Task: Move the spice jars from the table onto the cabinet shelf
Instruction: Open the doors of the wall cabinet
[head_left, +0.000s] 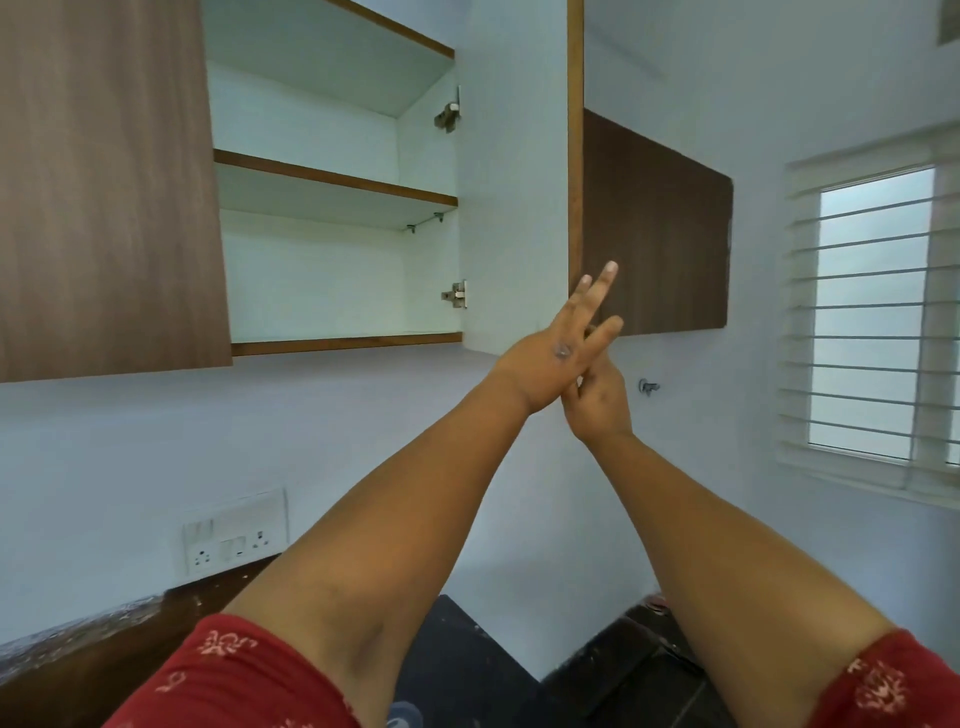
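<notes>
Below the open cabinet (332, 208), left hand (558, 348) open, right hand (597, 400) loosely curled — hands touching, holding nothing

Lots getting cut off or covered here

The right hand (597, 400) is sitting mostly behind the left hand (558, 358), its fingertips hiding under the left's fingers (602, 283). Both red sleeves (234, 675) are running off the bottom edge, and the door (104, 182) is getting cropped.

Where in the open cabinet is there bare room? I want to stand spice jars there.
The bottom shelf shows nothing between the closed door on the left and the hinged side wall. The middle shelf looks bare too, though its top is hidden. The hands meet near the open door's edge.
</notes>
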